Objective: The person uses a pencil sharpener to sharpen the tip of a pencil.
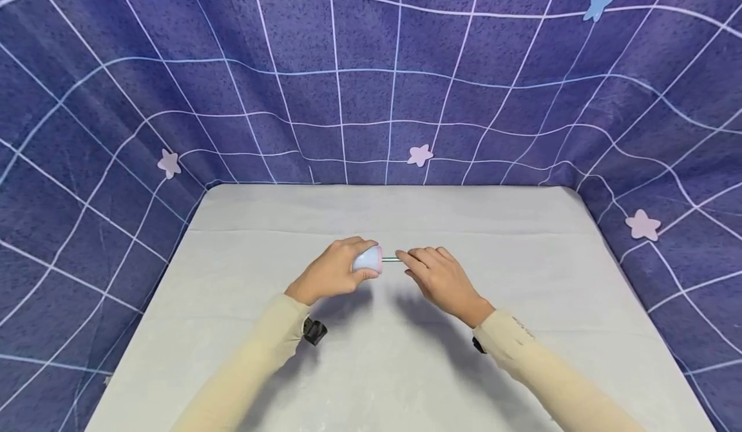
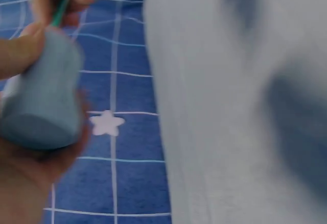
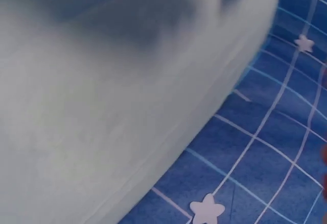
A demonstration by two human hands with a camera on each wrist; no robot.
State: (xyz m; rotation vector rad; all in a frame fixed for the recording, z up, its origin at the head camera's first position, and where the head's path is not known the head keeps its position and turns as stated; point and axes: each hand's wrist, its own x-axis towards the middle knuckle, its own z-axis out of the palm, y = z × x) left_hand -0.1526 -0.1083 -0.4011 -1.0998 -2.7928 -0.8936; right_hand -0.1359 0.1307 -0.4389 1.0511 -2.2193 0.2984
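Near the middle of the white table, my left hand [image 1: 336, 268] grips a light-blue rounded, waisted body [image 1: 366, 261] with a pink rim at its right end. Its exact kind is unclear. In the left wrist view the same blue body [image 2: 43, 99] tilts upward, its broad flat end toward the camera. A thin, shiny greenish rod [image 1: 391, 259] sticks out of the pink end. My right hand [image 1: 437, 277] pinches the rod's far end between fingers and thumb, hiding its tip. Only blurred fingertips [image 3: 325, 155] show at the right wrist view's edge.
The white tabletop [image 1: 371, 367] lies below both hands, with their shadows on it. Dark-blue curtains [image 1: 365, 97] with grid lines and star shapes surround the table's back and sides. A small black device [image 1: 315, 331] sits at the left wrist.
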